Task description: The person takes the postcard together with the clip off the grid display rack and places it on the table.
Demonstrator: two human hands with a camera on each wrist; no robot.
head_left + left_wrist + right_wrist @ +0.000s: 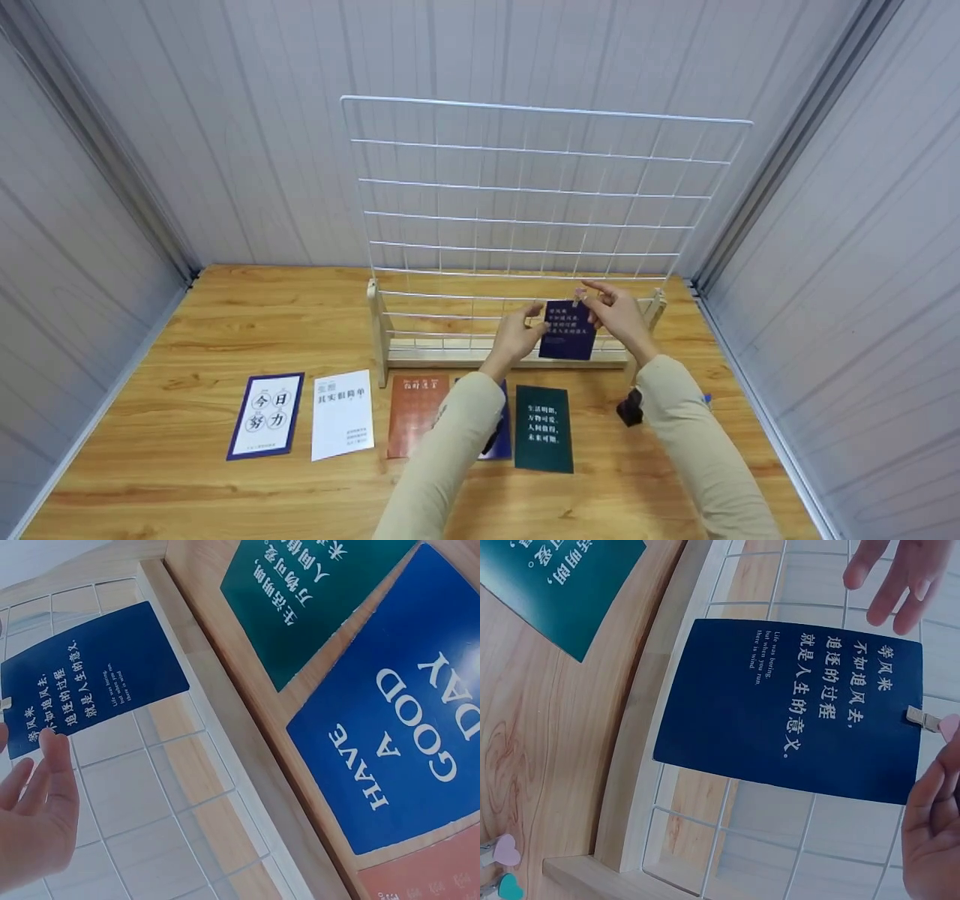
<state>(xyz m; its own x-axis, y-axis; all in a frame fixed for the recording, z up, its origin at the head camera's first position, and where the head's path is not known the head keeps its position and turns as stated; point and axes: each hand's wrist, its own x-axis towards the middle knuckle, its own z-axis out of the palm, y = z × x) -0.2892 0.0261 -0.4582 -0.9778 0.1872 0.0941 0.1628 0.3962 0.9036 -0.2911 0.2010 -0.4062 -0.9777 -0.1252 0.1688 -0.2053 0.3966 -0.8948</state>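
Observation:
A dark blue card (568,341) with white writing hangs upright in front of the white wire grid (495,220). A small clothespin (922,718) with a pink heart bites its top edge. The right hand (619,315) is at that top right corner, its fingertips pinching the clothespin by the heart end. Beside the card's left edge is the left hand (516,337), fingers loosely bent and a little apart from the card in the right wrist view. Part of the right hand falls outside its own wrist view.
Wooden feet and a bar (420,354) carry the grid. Along the front lie a green card (544,429), a blue card (405,712), an orange card (412,416), a white card (341,416) and a blue-bordered card (266,416). Loose heart clothespins (506,850) are at right, near a black object (630,409).

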